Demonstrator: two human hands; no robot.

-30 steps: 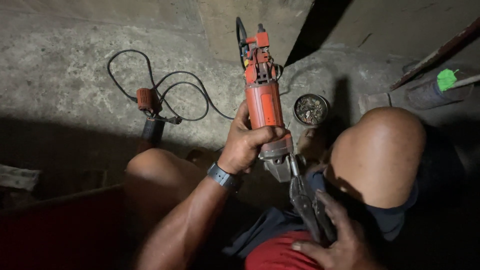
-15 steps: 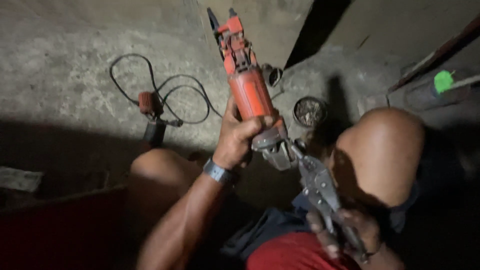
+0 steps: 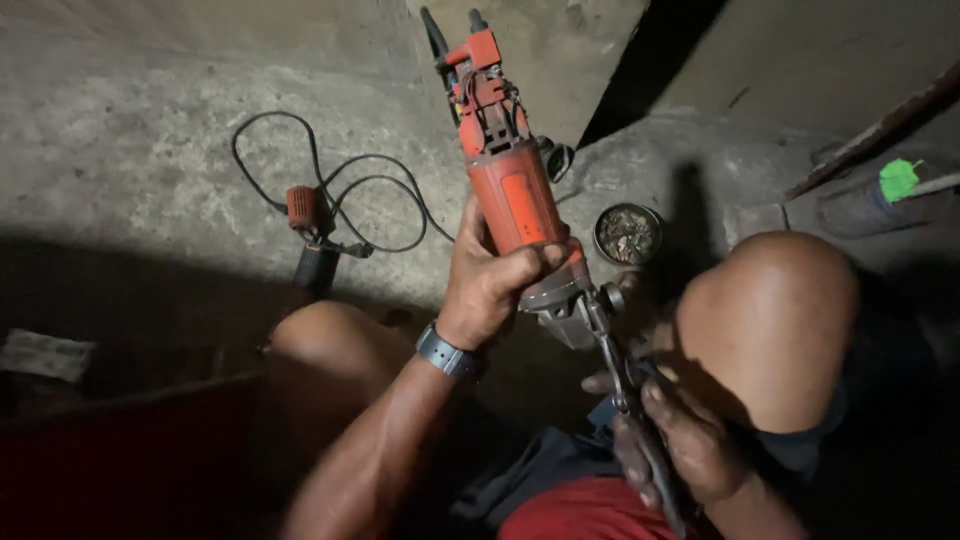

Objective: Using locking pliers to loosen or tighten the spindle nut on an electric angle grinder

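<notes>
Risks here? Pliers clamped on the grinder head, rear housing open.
1. The locking pliers bite near the grinder's metal head; if they slip, the right hand may jerk toward the bare knee.
2. The rear cover is off and wires show, close above the left hand; I cannot tell whether its cord is plugged in.
3. Only the left hand's grip steadies the tool in the air, so it could twist loose.
</notes>
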